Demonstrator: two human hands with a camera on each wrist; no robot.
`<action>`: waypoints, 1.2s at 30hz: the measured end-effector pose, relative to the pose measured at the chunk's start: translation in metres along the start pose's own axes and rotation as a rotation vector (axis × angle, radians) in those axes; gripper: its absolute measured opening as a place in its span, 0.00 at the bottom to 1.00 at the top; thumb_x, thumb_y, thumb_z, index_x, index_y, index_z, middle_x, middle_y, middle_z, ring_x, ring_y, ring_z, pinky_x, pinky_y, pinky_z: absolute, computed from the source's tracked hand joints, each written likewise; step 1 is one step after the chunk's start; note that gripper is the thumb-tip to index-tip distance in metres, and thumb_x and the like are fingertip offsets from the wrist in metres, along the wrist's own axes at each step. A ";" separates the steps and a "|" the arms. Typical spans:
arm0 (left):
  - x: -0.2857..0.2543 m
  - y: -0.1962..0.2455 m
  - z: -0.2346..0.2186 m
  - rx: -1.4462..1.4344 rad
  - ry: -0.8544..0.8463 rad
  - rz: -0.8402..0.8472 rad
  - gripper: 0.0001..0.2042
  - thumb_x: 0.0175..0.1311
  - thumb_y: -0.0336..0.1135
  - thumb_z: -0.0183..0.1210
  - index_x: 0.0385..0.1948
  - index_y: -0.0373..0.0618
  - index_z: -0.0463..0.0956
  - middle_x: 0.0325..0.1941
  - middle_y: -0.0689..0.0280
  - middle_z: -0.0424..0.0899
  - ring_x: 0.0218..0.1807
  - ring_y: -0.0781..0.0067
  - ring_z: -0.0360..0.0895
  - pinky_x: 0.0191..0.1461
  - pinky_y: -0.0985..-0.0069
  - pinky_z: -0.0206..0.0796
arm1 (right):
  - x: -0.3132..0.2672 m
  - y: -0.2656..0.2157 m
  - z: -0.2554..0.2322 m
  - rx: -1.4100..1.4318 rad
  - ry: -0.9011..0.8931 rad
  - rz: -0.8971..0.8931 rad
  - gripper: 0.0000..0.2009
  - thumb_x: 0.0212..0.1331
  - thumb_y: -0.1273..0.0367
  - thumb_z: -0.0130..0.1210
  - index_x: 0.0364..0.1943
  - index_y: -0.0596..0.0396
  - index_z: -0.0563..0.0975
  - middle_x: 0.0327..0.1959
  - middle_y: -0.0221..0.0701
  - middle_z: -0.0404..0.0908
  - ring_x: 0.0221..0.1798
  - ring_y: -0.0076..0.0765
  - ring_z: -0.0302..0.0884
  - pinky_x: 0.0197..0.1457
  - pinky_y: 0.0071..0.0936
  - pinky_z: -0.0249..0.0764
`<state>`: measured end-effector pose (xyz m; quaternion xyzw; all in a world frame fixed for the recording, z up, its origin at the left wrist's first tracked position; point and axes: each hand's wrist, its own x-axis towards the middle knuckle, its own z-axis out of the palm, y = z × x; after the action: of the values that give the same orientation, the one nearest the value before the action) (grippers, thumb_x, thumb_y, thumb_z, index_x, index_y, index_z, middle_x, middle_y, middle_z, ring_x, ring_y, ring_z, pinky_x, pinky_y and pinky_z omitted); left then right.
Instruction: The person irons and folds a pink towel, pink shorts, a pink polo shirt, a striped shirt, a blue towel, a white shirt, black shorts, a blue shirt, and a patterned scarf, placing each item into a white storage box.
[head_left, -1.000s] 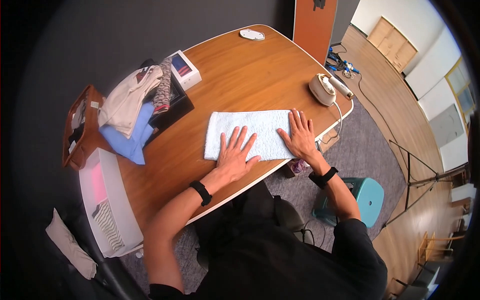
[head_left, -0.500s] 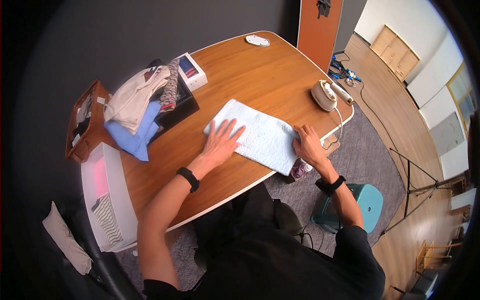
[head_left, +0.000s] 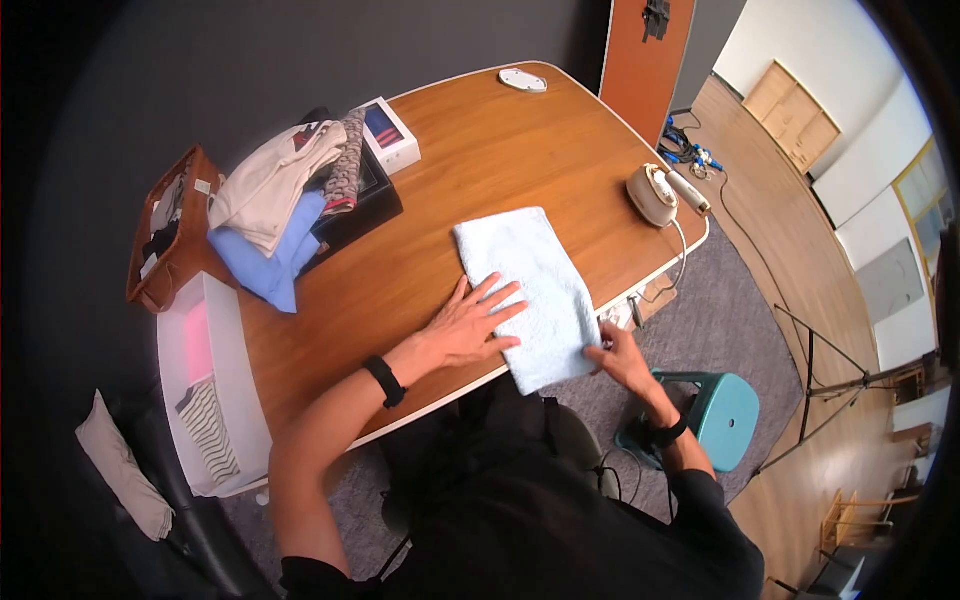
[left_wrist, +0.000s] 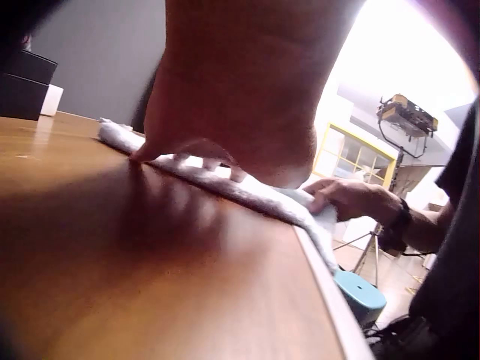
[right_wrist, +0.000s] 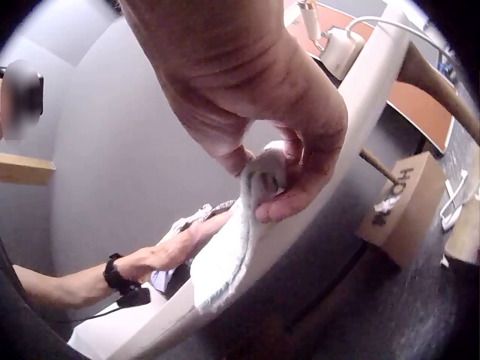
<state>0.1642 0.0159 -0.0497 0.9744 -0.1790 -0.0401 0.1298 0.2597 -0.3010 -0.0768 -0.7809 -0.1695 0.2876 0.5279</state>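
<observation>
A folded light-blue towel (head_left: 540, 300) lies aslant on the wooden table (head_left: 480, 160), its near end hanging past the white-trimmed front edge. My left hand (head_left: 468, 325) rests with spread fingers on the towel's left side, the thumb pointing toward the near end. In the left wrist view the fingertips press on the towel (left_wrist: 217, 180) and one touches the tabletop. My right hand (head_left: 622, 358) pinches the towel's right edge close to its overhanging corner. The right wrist view shows the folded layers (right_wrist: 259, 176) between thumb and fingers.
A white garment steamer (head_left: 655, 195) with a cord stands at the right edge. Piled clothes (head_left: 275, 190) lie on a black box at the left, beside a brown basket (head_left: 165, 235) and a white bin (head_left: 250, 420). A teal stool (head_left: 725, 425) stands at the lower right.
The towel has turned clockwise from lying along the table edge, its near end now past the edge. The right hand went from lying flat to pinching its edge and moved nearer the body.
</observation>
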 end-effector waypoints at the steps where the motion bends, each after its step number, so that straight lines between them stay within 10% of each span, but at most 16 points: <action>1: 0.008 -0.014 0.002 -0.014 0.015 0.034 0.31 0.77 0.55 0.51 0.78 0.57 0.59 0.86 0.59 0.51 0.86 0.45 0.42 0.83 0.37 0.41 | -0.004 0.005 0.006 0.070 -0.024 0.031 0.17 0.64 0.71 0.61 0.51 0.70 0.76 0.37 0.41 0.85 0.31 0.33 0.85 0.32 0.29 0.84; 6: 0.056 -0.058 -0.012 0.135 0.057 0.031 0.29 0.76 0.41 0.54 0.78 0.60 0.60 0.85 0.59 0.53 0.85 0.47 0.45 0.83 0.40 0.42 | -0.007 -0.008 0.049 0.606 -0.223 0.328 0.20 0.73 0.67 0.58 0.60 0.67 0.70 0.43 0.44 0.85 0.32 0.35 0.88 0.34 0.28 0.87; 12: 0.091 -0.079 -0.032 -0.002 0.139 -0.229 0.30 0.77 0.41 0.54 0.78 0.48 0.59 0.85 0.55 0.53 0.85 0.51 0.47 0.86 0.51 0.41 | -0.031 -0.052 0.070 0.159 -0.828 0.284 0.28 0.76 0.57 0.56 0.70 0.62 0.69 0.49 0.36 0.86 0.43 0.33 0.89 0.40 0.27 0.84; 26: 0.169 -0.083 0.008 0.167 0.201 -0.238 0.43 0.78 0.65 0.39 0.78 0.32 0.50 0.86 0.51 0.44 0.87 0.52 0.39 0.87 0.55 0.34 | -0.021 -0.025 -0.001 0.296 -0.292 0.039 0.15 0.77 0.63 0.54 0.56 0.60 0.78 0.43 0.32 0.87 0.38 0.27 0.87 0.41 0.24 0.80; 30: 0.169 -0.080 -0.004 0.194 0.141 -0.228 0.44 0.77 0.66 0.40 0.79 0.33 0.50 0.86 0.50 0.44 0.87 0.51 0.37 0.87 0.53 0.31 | 0.036 -0.060 -0.067 -0.179 0.254 -0.239 0.12 0.74 0.65 0.57 0.46 0.60 0.84 0.34 0.33 0.87 0.36 0.22 0.83 0.38 0.26 0.77; 33: 0.156 -0.067 -0.008 0.214 0.213 -0.158 0.43 0.76 0.64 0.45 0.78 0.32 0.51 0.86 0.49 0.45 0.87 0.48 0.37 0.87 0.49 0.30 | 0.088 -0.088 -0.123 -0.801 0.821 -0.620 0.13 0.65 0.66 0.63 0.49 0.58 0.81 0.45 0.44 0.84 0.48 0.57 0.81 0.50 0.42 0.78; 36: 0.103 -0.021 -0.013 0.223 0.241 -0.078 0.43 0.70 0.56 0.58 0.77 0.34 0.55 0.85 0.49 0.47 0.86 0.45 0.39 0.85 0.44 0.32 | 0.132 -0.101 -0.171 -1.214 0.965 -0.630 0.21 0.62 0.59 0.65 0.54 0.57 0.77 0.50 0.45 0.79 0.55 0.55 0.78 0.53 0.45 0.77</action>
<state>0.2686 0.0011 -0.0465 0.9867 -0.1277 0.0924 0.0397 0.4739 -0.3113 0.0283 -0.8831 -0.2608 -0.3804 0.0858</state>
